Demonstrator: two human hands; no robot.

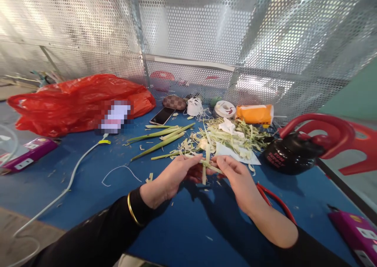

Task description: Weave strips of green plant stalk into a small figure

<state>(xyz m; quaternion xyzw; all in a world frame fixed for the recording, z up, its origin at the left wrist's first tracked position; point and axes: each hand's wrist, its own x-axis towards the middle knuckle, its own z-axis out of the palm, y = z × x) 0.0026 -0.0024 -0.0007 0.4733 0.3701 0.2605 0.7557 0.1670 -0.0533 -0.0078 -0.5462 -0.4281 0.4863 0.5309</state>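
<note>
Pale green plant strips cross each other between my two hands, above the blue table. My left hand is closed on the strips from the left, thumb on top. From the right, my right hand pinches the end of the strip that runs sideways. The fingers under the strips are partly hidden. Just beyond my hands lie long green leaf stalks and a heap of shredded peelings with crumpled white tissue on it.
A black kettle-shaped bottle with a red handle stands on the right. Behind are an orange pack, a tape roll, white string and a phone. A red plastic bag, power strips and a white cable lie left.
</note>
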